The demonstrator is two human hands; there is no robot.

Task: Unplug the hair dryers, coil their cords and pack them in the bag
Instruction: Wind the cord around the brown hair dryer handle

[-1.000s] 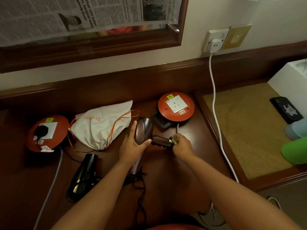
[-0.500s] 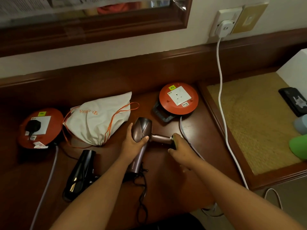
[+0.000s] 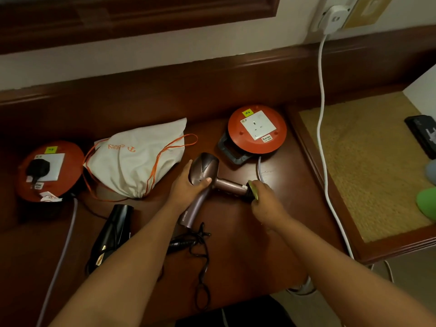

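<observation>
A brown hair dryer (image 3: pixel 204 169) lies on the dark wooden desk (image 3: pixel 238 246), and my left hand (image 3: pixel 188 188) grips its body. My right hand (image 3: pixel 265 204) is closed around the end of its folding handle, where a small yellow-green piece (image 3: pixel 253 190) shows. Its black cord (image 3: pixel 200 258) lies loosely tangled between my forearms. Left of my left arm rests a black hair dryer (image 3: pixel 111 234). A black plug (image 3: pixel 37 169) sits in the socket of the left orange cable reel (image 3: pixel 28 190). The white drawstring bag (image 3: pixel 136 159) with orange strings lies behind the dryers.
A second orange cable reel (image 3: pixel 238 132) with an empty socket stands just behind my right hand. A white cable (image 3: pixel 322 138) hangs from a wall plug (image 3: pixel 333 17) across a raised woven-mat shelf (image 3: pixel 368 175). A black device (image 3: pixel 422 135) and a green object (image 3: pixel 425 201) lie at the right edge.
The view has tilted downward, so the mirror has slid out of the top of the frame. Both hands keep their hold on the brown dryer in nearly the same spot.
</observation>
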